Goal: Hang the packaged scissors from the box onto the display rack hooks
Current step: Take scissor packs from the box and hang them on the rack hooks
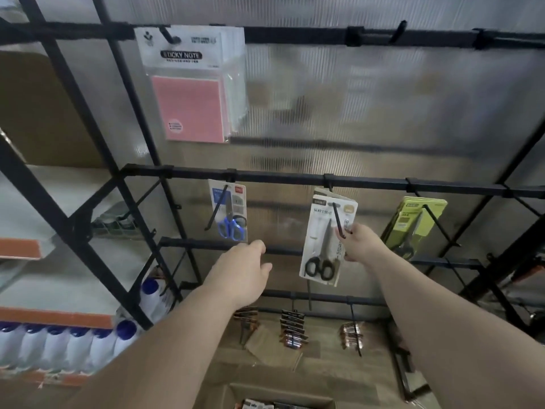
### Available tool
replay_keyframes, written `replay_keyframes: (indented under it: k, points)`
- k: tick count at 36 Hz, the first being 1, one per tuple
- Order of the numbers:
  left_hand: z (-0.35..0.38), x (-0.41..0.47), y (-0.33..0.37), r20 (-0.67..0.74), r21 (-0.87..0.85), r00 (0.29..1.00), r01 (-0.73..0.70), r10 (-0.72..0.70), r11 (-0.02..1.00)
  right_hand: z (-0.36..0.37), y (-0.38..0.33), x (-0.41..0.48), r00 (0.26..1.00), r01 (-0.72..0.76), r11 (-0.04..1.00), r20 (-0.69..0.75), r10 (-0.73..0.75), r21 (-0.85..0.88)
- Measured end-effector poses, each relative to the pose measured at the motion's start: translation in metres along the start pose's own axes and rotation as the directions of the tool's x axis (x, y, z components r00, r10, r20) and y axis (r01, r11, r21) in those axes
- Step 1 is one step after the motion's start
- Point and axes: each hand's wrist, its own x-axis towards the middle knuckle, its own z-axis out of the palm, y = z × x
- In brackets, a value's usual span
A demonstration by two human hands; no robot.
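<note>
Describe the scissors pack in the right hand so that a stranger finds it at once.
On the display rack, find the middle bar with three hooks of scissors packs. The pack sits on the centre hook, its right edge pinched by the right hand. Its card is white with black-handled scissors; the left pack shows blue handles, the right packs are yellow-green.

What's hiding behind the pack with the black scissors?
A second pack peeks out behind the top of the black scissors pack. Its scissors are covered, so I cannot tell what they look like. The right hand pinches the front pack's edge.
</note>
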Motion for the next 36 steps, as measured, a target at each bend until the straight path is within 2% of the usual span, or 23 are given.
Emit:
replay_keyframes:
  k: [10,15,19,22,28,36]
  points:
    - [0.01,-0.005,-0.012,0.014,0.036,1.0,0.005,-0.005,0.999,0.005,-0.004,0.02,0.999,0.03,1.0,0.015,-0.03,-0.008]
    - [0.009,-0.006,-0.015,0.004,0.045,1.0,0.013,-0.013,0.999,0.005,-0.008,0.023,1.0,0.002,0.999,0.028,-0.003,0.046]
    - [0.01,-0.006,-0.013,0.005,0.052,1.0,0.009,-0.009,0.999,0.009,0.002,0.017,0.999,-0.043,0.999,-0.029,0.042,-0.032]
    - [0.011,-0.007,-0.012,0.016,0.056,1.0,0.007,-0.008,0.998,0.012,0.013,0.008,0.997,-0.081,0.986,0.001,0.082,-0.144]
    - [0.012,-0.011,-0.01,0.028,0.074,1.0,0.006,-0.009,0.997,0.024,0.023,-0.031,0.985,0.101,0.934,0.164,-0.046,-0.344]
    - [0.005,-0.03,-0.015,0.092,0.172,0.996,-0.026,0.01,0.985,0.037,0.007,-0.07,0.954,0.246,0.778,0.286,-0.089,-0.578]
